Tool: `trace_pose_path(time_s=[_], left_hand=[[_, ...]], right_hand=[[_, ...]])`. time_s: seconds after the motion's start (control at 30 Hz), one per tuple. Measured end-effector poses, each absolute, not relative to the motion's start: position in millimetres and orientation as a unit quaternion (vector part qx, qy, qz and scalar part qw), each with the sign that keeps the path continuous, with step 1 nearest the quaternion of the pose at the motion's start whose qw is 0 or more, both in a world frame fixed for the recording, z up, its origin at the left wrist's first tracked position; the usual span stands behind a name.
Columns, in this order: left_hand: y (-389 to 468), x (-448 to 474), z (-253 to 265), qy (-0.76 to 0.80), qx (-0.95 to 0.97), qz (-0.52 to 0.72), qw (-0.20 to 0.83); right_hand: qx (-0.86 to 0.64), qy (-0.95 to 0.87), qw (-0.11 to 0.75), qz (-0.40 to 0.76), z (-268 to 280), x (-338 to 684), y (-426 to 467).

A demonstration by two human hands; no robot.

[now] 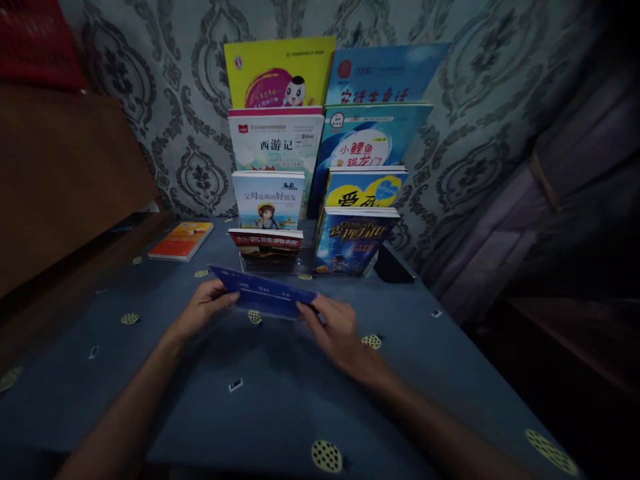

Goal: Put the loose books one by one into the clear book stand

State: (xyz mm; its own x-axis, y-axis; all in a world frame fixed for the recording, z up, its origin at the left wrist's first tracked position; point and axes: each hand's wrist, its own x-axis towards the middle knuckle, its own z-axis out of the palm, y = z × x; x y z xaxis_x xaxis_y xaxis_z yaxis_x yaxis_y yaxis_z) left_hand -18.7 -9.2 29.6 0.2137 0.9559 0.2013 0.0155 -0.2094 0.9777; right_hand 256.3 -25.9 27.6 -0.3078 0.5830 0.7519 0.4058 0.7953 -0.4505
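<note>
A thin dark-blue booklet [267,295] with pale print is tilted in the air between my two hands, over the table in front of the books. My left hand [207,308] pinches its left end with the thumb on top. The right end is gripped by my right hand [334,328], its thumb lying along the near face. Just beyond stands a tiered clear book rack [270,265] with two columns of books. Lowest on its left is a dark red-topped book [267,243]; lowest on its right, a blue fantasy-cover book [350,241].
An orange book [183,240] lies flat on the blue patterned tablecloth [200,413] at the left. A black flat object [395,267] rests right of the rack. Patterned wallpaper [190,80] rises behind, a brown wooden panel [60,180] borders the left, and a tied curtain [540,180] hangs right.
</note>
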Motion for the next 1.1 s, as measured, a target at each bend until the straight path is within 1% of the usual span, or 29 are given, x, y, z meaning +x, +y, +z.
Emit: trace_pose_path(time_s=[0.03, 0.1, 0.37, 0.5, 0.7, 1.1], left_hand=[[-9, -20, 30, 0.407, 0.614, 0.483, 0.473], [-9, -22, 31, 0.422, 0.627, 0.47, 0.456], [-8, -22, 37, 0.394, 0.686, 0.441, 0.424], [-8, -24, 36, 0.395, 0.713, 0.425, 0.392], [-7, -26, 29, 0.427, 0.735, 0.402, 0.34], [12, -18, 12, 0.447, 0.712, 0.462, 0.282]], right_hand=[[-0.293, -0.812, 0.501, 0.058, 26, 256, -27], [-0.268, -0.823, 0.5, 0.035, 19, 254, -26], [-0.277, -0.827, 0.482, 0.089, -10, 255, -19], [-0.287, -0.819, 0.482, 0.117, -15, 256, -17], [-0.295, -0.816, 0.481, 0.122, -19, 256, -12], [-0.301, -0.808, 0.496, 0.104, -22, 254, 22]])
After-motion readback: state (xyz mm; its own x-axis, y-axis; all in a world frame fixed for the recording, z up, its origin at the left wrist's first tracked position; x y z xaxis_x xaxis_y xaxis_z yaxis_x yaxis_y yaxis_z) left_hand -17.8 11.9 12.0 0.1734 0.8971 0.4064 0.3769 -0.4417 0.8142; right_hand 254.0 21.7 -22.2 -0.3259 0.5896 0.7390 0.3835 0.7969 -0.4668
